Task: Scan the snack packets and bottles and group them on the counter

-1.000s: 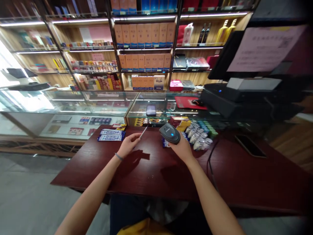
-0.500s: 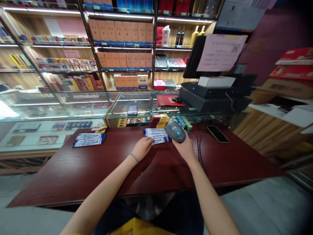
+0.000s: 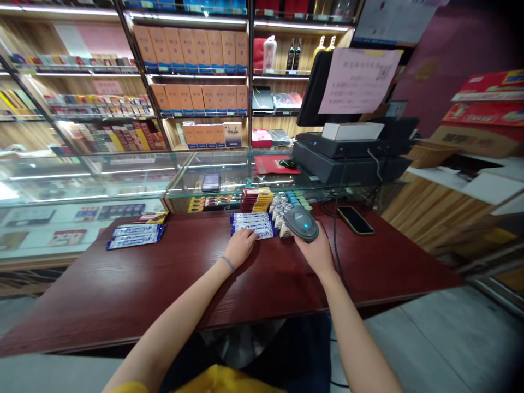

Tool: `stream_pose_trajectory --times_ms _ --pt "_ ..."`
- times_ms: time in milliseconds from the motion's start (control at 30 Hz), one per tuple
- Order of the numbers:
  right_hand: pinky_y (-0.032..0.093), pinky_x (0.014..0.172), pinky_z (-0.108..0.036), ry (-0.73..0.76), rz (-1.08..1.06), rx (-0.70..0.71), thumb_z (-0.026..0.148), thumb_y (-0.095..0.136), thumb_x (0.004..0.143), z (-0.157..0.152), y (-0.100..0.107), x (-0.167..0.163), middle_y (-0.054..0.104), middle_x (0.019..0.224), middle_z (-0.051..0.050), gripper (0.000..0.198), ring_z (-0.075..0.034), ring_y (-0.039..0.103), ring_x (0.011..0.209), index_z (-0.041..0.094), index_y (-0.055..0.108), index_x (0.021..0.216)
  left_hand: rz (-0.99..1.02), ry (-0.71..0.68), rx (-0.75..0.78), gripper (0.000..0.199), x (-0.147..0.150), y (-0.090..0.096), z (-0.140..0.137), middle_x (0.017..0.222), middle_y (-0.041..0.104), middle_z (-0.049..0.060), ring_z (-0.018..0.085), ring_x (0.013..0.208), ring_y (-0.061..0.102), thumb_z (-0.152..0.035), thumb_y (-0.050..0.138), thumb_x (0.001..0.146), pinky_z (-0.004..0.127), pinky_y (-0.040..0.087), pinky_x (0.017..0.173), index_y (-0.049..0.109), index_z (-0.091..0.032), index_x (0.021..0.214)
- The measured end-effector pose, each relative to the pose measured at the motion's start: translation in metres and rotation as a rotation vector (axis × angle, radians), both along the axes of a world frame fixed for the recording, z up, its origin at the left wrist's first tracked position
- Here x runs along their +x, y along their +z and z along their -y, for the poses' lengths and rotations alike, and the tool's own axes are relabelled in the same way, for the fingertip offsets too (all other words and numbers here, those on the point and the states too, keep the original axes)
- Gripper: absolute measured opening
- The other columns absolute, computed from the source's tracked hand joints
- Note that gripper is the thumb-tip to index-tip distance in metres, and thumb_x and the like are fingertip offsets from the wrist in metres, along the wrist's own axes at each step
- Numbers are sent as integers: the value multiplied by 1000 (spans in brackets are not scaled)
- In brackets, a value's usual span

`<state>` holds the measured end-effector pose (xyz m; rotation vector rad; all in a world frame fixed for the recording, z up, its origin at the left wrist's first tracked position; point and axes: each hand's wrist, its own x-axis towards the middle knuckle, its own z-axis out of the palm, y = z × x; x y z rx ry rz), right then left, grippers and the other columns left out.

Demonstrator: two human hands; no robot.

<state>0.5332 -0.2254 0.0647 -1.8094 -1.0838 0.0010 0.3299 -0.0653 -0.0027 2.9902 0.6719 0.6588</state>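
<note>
My right hand is wrapped round a dark grey barcode scanner with a blue light lit on its top. It holds the scanner above the dark red wooden desk, its head pointing up and left. My left hand, with a grey band at the wrist, lies with its fingers on the near edge of a row of blue-and-white wrapped packets. Its fingertips are partly hard to make out. Farther left lie a few more such packets, away from both hands.
Behind the packets stand red-and-yellow packs and silver-wrapped items. A phone lies to the right, near a black cable. A glass display counter borders the desk's far side, with a monitor on it.
The scanner in my right hand has moved slightly right relative to the packets, uncovering the silver-wrapped items. My left hand stays at the packet row. The whole view has shifted a little.
</note>
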Motion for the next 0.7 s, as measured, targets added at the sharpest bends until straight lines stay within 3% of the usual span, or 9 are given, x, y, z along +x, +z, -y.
stream_pose_trajectory --times_ms 467,700 --pt "55 74 -36 14 47 -30 41 65 78 -10 9 -15 74 91 -10 31 -31 72 95 26 54 103 88 -37 -25 22 -4 3 -3 122 63 10 26 117 56 -22 56 95 43 47 103 67 -21 114" --pt "55 75 -38 56 28 -25 41 67 76 -25 11 -31 75 93 -9 46 -32 73 92 25 56 118 144 26 7 25 -36 16 -17 123 63 12 27 116 57 -28 57 95 44 48 103 67 -19 116"
